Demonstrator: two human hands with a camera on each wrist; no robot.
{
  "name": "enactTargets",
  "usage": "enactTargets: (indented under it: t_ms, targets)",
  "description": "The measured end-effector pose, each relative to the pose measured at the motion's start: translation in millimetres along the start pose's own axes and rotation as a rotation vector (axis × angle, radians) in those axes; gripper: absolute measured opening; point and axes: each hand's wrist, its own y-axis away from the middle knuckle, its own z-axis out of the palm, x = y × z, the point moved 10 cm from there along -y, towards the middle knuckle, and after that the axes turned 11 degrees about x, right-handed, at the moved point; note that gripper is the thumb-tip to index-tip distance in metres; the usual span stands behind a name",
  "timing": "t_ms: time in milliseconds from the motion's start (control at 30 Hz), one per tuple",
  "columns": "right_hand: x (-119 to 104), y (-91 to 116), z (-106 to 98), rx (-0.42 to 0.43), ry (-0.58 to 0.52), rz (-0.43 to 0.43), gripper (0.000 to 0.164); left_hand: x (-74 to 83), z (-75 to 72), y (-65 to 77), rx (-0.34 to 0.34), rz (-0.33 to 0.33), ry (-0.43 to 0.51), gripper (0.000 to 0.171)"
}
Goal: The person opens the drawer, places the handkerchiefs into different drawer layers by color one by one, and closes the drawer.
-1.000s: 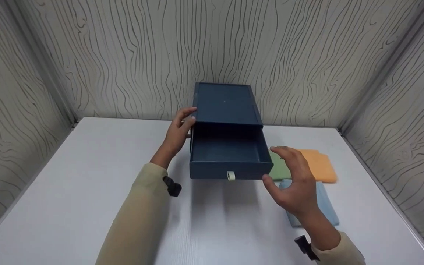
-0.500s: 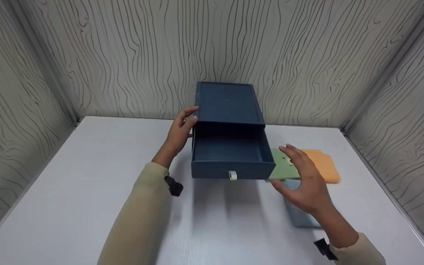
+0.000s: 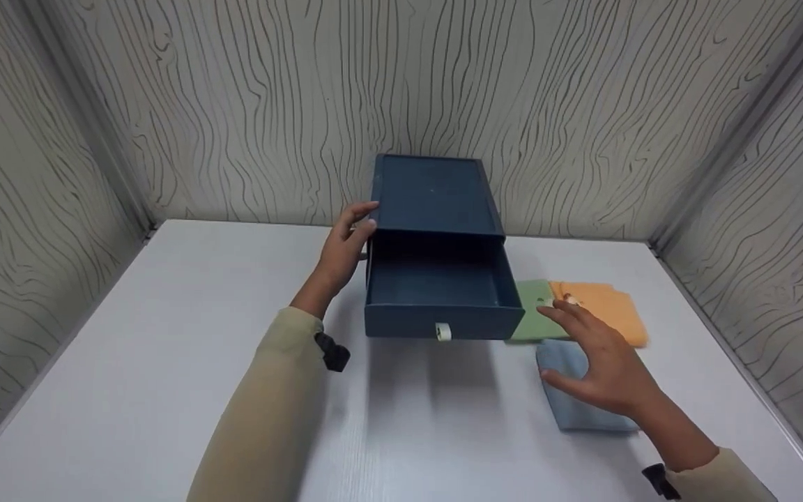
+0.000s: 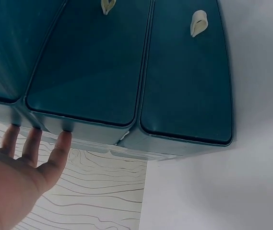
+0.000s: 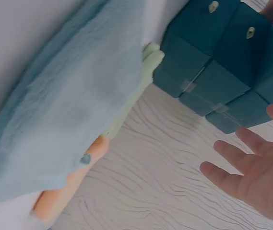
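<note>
A dark blue drawer cabinet (image 3: 438, 195) stands against the back wall, with its top drawer (image 3: 443, 322) pulled out and bare inside. My left hand (image 3: 341, 252) rests its fingertips on the cabinet's left side; in the left wrist view, the fingers (image 4: 58, 155) are fairly straight against that side. To the right, my right hand (image 3: 607, 362) hovers with spread fingers, holding nothing. Below it lies a folded blue cloth (image 3: 565, 408), partly hidden by the hand. Behind that are a folded green cloth (image 3: 528, 322) and a folded orange cloth (image 3: 617, 314).
Lower drawers (image 4: 186, 81) with pale loop pulls show in the left wrist view. The white table (image 3: 199, 335) is bounded by wood-patterned panels (image 3: 269, 104) at the back and both sides. The pulled-out drawer overhangs the table in front of the cabinet.
My right hand has moved away from the drawer's right front corner, rightward and toward me, over the blue cloth. The left hand stays on the cabinet, and the drawer remains pulled out.
</note>
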Motion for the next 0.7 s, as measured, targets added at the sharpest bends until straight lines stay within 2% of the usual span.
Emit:
enactTargets:
  t_ms: [167,433,700]
  targets:
    - [11,8,5,-0.046,0.028,-0.02,0.085,-15.5,-2.2,-9.3,0.022,0.014,0.009,0.042]
    - [28,17,14,-0.093,0.031,-0.032,0.083,-14.3,-1.9,-11.1,0.037,0.057,-0.004,0.041]
    - [41,30,30,-0.22,0.04,0.012,0.086,-16.4,-1.9,-10.0,0.04,0.039,0.007,0.041]
